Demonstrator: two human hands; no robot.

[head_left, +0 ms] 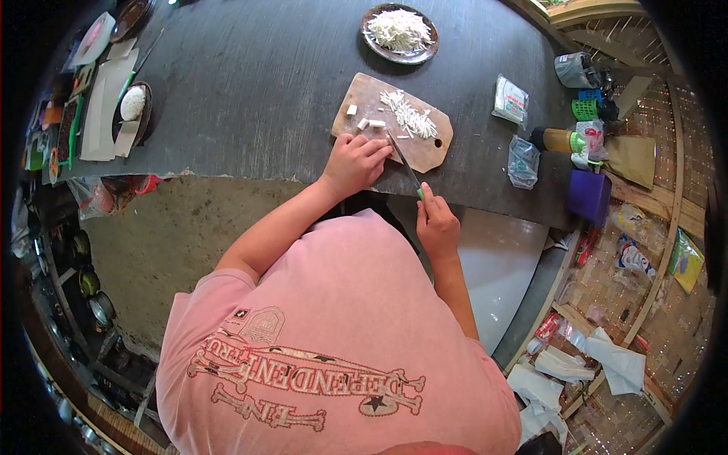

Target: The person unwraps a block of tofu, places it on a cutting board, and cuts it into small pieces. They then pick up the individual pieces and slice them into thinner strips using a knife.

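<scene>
A wooden cutting board (362, 95) lies at an angle near the table's front edge. Thin white strips (409, 115) form a loose pile on its right half, and a few short white blocks (376, 123) sit to the left. My left hand (356, 163) rests on the board's near edge, fingers bent and pressed together beside the blade; what lies under them is hidden. In my right hand (438, 224) is a knife (405, 161) with a green handle, its blade slanting up and left across the board, close to my left fingertips.
Behind the board stands a dark plate (371, 50) heaped with white shreds (400, 31). To the right lie a plastic packet (510, 100), a clear bag (523, 161), a yellow-brown bottle (556, 140) and a purple container (589, 197). A bowl holding a white rounded thing (133, 103) is far left.
</scene>
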